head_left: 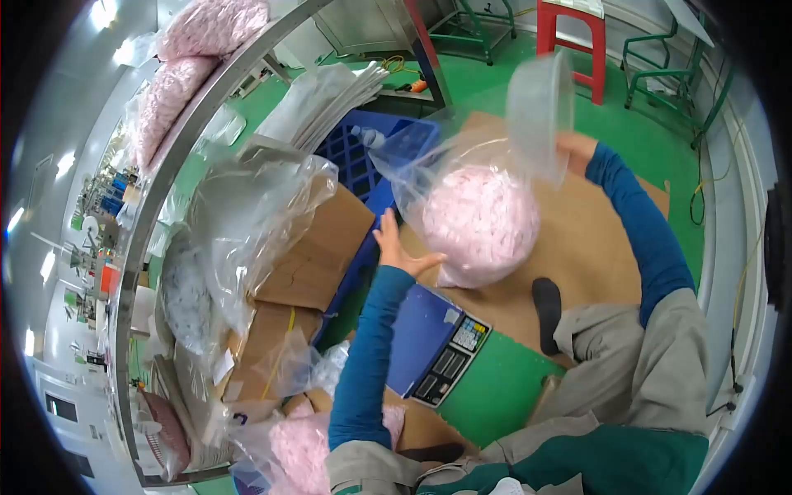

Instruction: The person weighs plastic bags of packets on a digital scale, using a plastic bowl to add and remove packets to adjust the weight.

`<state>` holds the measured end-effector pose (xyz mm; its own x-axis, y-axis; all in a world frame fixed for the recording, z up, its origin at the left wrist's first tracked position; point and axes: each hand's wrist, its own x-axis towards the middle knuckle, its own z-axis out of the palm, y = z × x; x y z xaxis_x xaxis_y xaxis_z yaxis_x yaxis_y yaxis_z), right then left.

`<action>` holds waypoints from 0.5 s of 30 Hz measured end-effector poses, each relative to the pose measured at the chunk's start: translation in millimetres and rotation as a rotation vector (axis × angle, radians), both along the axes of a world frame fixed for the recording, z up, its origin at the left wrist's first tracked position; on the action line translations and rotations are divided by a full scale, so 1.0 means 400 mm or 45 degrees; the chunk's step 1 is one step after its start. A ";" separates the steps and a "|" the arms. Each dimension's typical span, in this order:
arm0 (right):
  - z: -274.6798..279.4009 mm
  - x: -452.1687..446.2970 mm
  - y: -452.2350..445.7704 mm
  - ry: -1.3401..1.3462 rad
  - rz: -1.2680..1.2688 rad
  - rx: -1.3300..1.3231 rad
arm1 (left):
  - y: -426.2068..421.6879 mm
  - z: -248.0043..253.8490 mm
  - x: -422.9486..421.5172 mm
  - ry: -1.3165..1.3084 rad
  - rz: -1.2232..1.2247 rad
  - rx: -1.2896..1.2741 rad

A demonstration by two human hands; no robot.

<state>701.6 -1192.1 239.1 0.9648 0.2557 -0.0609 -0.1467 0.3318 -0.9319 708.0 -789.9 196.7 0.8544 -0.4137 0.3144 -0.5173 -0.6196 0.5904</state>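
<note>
My right hand (576, 154) grips a translucent plastic tub (540, 115), tilted on its side and slightly blurred, above the far right of a clear plastic bag. That bag bulges with small pale pink pieces (480, 219); its loose mouth (404, 169) flares toward the far left. My left hand (402, 250) is beside the bag's left side, fingers spread and thumb pointing at it. Whether the thumb touches the plastic I cannot tell. The bag rests on flattened cardboard (590, 239). Just below my left hand lies a blue-topped digital scale (421, 334).
Cardboard boxes (309, 247) with clear plastic liners stand left, next to a blue crate (342, 148). Another bag of pink pieces (301, 450) is near my lap. A metal frame (136, 256) curves along the left. A red stool (571, 41) stands at the back.
</note>
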 end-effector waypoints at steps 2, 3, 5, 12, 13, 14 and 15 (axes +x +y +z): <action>-0.098 0.086 0.043 -0.173 -0.085 0.086 | -0.074 -0.044 0.033 -0.121 0.024 -0.113; -0.127 0.111 0.062 -0.166 -0.100 0.044 | -0.110 -0.072 0.040 -0.157 0.063 -0.221; -0.088 0.113 0.161 -0.193 -0.043 -0.258 | -0.187 -0.097 0.022 -0.327 0.204 -0.405; -0.080 0.155 0.275 0.368 -0.670 0.101 | -0.278 -0.050 -0.022 0.189 0.423 -1.105; -0.064 0.146 0.286 0.310 -0.650 0.042 | -0.268 -0.021 -0.024 0.209 0.401 -1.136; -0.024 0.125 0.310 0.248 -0.629 -0.008 | -0.261 0.002 -0.022 0.223 0.376 -1.162; 0.020 0.098 0.328 0.179 -0.605 -0.097 | -0.258 0.012 -0.029 0.170 0.415 -1.184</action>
<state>740.7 -1061.0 247.3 0.9548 -0.2199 -0.1999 -0.1216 0.3245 -0.9380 696.2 -893.2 201.4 0.9346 0.2100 0.2871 -0.2976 0.0193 0.9545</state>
